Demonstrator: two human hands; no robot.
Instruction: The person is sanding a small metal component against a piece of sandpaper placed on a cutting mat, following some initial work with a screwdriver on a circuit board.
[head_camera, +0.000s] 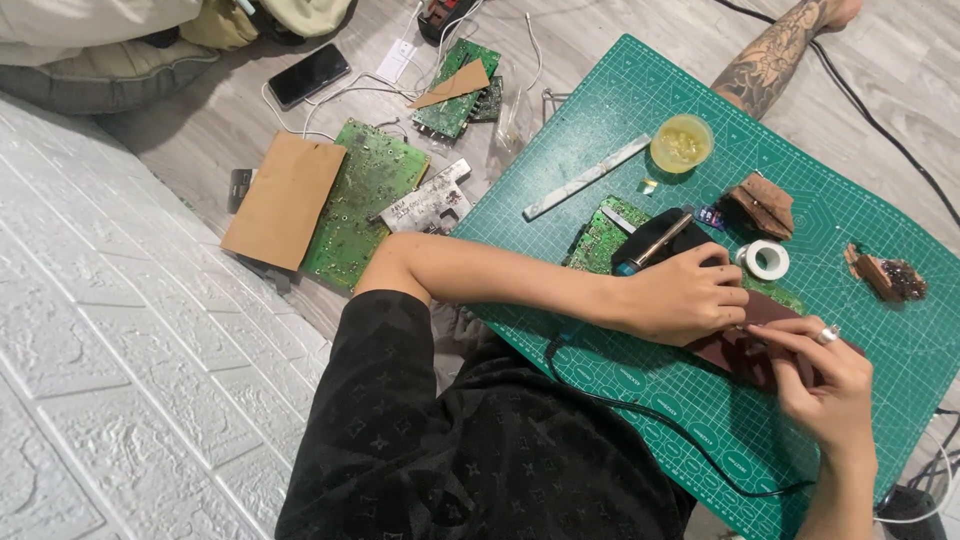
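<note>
— While the green cutting mat (840, 215) lay on the floor, what were the hands doing over it?

— Both met at the near edge of the mat, over a dark reddish-brown board (745, 345). The left hand (685, 297) had its fingers curled shut around a soldering iron (655, 243), whose dark handle and metal shaft stuck out past the knuckles toward the middle of the mat. Its fingertips also pressed down on the brown board.

— And the other one?

— The right hand (830, 385), with a ring on one finger, had its fingers drawn together in a pinch at the board's top edge. Whether anything small sat between the fingertips, I could not tell.

— How were the arms placed?

— The left forearm stretched across the mat's near left corner, elbow bent, wrist low. The right forearm came up from the mat's near right edge, wrist cocked inward so the two hands touched.

— What else sat on the mat?

— A green circuit board (603, 232) just beyond the left hand, a roll of white tape (767, 259) beside it, a round yellow tub (682, 142) further in, and a pale flat bar (585, 178) near the tub. A black cable (650, 418) ran across the mat's near side. Off the mat's left side lay a larger circuit board (365, 195) and a brown envelope (283, 198).
</note>
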